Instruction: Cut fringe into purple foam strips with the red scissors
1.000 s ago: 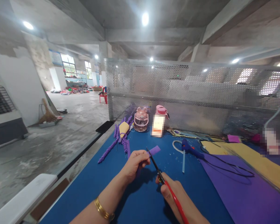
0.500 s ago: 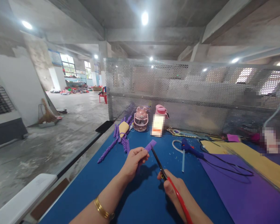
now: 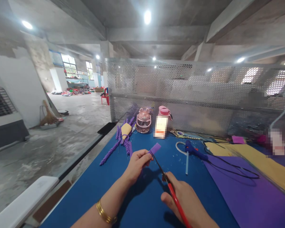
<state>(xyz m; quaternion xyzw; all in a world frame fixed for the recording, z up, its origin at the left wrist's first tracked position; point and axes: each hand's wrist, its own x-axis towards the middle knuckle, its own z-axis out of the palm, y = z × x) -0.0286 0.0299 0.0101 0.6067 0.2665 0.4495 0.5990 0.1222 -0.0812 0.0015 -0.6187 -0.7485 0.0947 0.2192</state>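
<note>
Between its thumb and fingers, my left hand (image 3: 138,163) pinches a purple paper strip (image 3: 156,148), whose free end points up and to the right. My right hand (image 3: 180,191) grips red-handled scissors (image 3: 172,190); their dark blades reach the strip's lower edge close to my left fingertips. Both hands are above the blue table (image 3: 104,190). Beyond my left hand lies a bunch of purple flower stems (image 3: 109,155) with a yellow paper piece (image 3: 126,130) on it.
A blue glue gun (image 3: 196,151) with a black cord rests right of centre. Purple sheets (image 3: 249,196) and yellow sheets (image 3: 258,161) cover the right side. A pink bottle (image 3: 143,122) and a lit phone (image 3: 161,127) stand before the perforated metal partition (image 3: 199,91).
The scissor blades have shifted left along the strip, nearer my left fingertips. My right thumb has spread away from the scissors' other side. My left hand keeps its hold.
</note>
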